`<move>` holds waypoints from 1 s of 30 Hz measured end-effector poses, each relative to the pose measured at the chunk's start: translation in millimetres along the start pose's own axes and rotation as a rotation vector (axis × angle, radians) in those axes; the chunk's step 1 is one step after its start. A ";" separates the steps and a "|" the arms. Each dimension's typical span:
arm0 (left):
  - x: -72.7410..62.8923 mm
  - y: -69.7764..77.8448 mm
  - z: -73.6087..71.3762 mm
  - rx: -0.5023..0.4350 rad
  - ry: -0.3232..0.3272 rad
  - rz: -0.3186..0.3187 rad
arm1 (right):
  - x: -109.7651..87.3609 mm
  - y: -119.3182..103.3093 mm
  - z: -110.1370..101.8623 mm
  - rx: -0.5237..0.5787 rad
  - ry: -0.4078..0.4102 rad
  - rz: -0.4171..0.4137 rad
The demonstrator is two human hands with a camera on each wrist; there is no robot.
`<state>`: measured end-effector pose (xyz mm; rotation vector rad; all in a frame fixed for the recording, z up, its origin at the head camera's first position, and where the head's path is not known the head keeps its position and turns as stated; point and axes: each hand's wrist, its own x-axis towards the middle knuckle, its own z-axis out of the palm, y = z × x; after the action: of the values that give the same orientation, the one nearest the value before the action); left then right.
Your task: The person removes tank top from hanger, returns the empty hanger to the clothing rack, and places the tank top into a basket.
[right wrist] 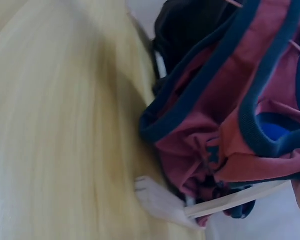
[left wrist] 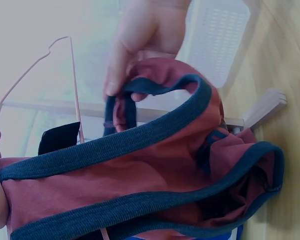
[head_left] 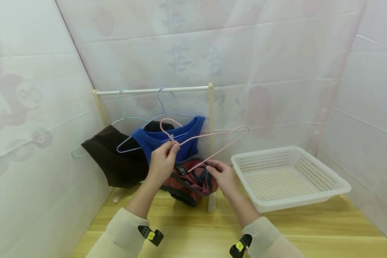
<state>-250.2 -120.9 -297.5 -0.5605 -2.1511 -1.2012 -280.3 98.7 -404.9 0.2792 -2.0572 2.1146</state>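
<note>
My left hand (head_left: 161, 163) pinches a pink wire hanger (head_left: 209, 134) at the base of its hook. From the hanger's near end hangs a dark red tank top (left wrist: 140, 165) with dark blue-grey edging. A black label (head_left: 182, 170) shows at its neckline. My right hand (head_left: 224, 177) grips the tank top's other strap, beside the hanger's lower bar. In the left wrist view the right fingers (left wrist: 117, 75) curl over this strap, leaving a loop of edging open. The hanger's far end points up and right, outside the cloth. Only a fingertip of the right hand shows in the right wrist view.
Behind the hands stands a rack with a white rail (head_left: 184, 89) and wooden posts. A blue top (head_left: 154, 143) and a dark brown garment (head_left: 116, 157) hang there on wire hangers. A white perforated basket (head_left: 309, 200) sits at the right on the wooden table (head_left: 187, 233).
</note>
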 end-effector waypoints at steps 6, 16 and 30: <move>0.8 0.0 -1.1 -0.012 0.005 0.014 | -4.8 12.9 -1.7 -0.196 -0.019 -0.066; 3.3 3.2 -2.6 -0.019 0.000 0.016 | -9.7 35.5 -1.6 -0.526 -0.070 -0.189; 5.2 0.9 0.6 -0.009 -0.013 -0.009 | -16.5 37.5 5.5 -0.711 -0.075 -0.288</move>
<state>-253.6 -119.6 -293.6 -0.5647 -2.1621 -1.2158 -273.9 92.2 -445.3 0.5040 -2.4657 1.1330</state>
